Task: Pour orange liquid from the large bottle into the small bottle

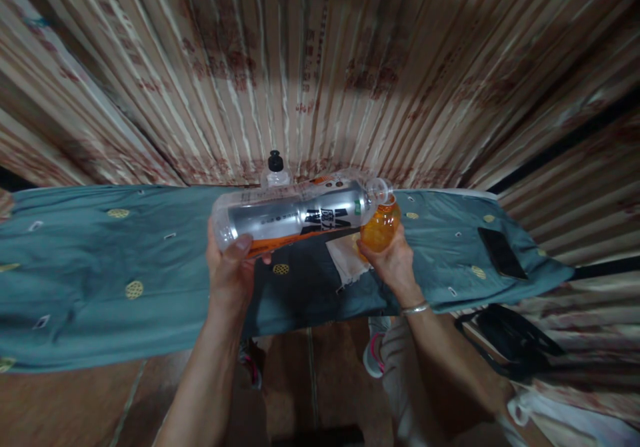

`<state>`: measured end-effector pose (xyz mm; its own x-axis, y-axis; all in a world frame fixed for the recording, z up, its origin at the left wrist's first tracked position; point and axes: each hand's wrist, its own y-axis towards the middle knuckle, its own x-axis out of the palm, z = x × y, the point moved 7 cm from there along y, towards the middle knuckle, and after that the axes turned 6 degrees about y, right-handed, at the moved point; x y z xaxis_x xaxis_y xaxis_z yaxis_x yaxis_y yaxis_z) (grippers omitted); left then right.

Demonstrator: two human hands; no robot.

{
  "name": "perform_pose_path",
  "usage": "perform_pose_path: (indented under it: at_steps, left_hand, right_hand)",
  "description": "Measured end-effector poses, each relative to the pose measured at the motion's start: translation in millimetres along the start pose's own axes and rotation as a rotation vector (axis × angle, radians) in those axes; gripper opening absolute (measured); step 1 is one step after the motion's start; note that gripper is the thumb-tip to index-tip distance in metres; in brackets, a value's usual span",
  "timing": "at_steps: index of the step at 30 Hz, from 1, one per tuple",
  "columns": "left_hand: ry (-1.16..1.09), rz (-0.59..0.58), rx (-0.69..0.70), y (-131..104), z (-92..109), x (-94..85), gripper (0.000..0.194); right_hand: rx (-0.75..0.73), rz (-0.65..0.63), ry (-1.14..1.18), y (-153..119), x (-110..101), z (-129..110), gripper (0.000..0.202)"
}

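Observation:
My left hand is closed around the base of a large clear plastic bottle with a silver and orange label. The bottle lies nearly level, its neck to the right. My right hand grips a smaller orange bottle, which looks full of orange liquid or is tinted. The two mouths meet or overlap; whether liquid is flowing I cannot tell. Beneath the bottles, a white cloth or tissue lies on the green tablecloth.
Behind the large bottle stands a clear bottle with a black cap. A dark phone lies toward the right end of the table. A patterned curtain hangs along the back. A black bag is below at right.

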<state>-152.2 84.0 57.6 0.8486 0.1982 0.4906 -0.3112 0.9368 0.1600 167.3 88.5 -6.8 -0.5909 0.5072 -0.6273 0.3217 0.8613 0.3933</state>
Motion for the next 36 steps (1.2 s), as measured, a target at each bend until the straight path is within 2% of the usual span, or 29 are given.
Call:
perform_pose_path:
  at_steps: [6, 19, 24, 30, 36]
  left_hand:
    - [0.02, 0.023, 0.005, 1.0, -0.5, -2.1, 0.047]
    - [0.008, 0.022, 0.0, 0.5, 3.2, 0.7, 0.042]
    - [0.008, 0.035, -0.005, 2.2, 0.4, -1.9, 0.049]
    - [0.026, 0.021, -0.007, 0.9, 0.7, -1.3, 0.042]
    - [0.034, 0.01, 0.013, 1.8, 2.7, 0.4, 0.046]
  right_hand:
    - [-0.017, 0.002, 0.009, -0.4, 0.8, 0.2, 0.089]
    - [0.011, -0.009, -0.003, 0.3, 0.8, 0.6, 0.086]
    - [-0.009, 0.01, -0.016, 0.1, 0.7, 0.6, 0.087]
    - [0.003, -0.014, 0.004, 0.2, 1.2, 1.1, 0.086]
    - [0.007, 0.004, -0.004, 0.3, 0.0, 0.5, 0.084]
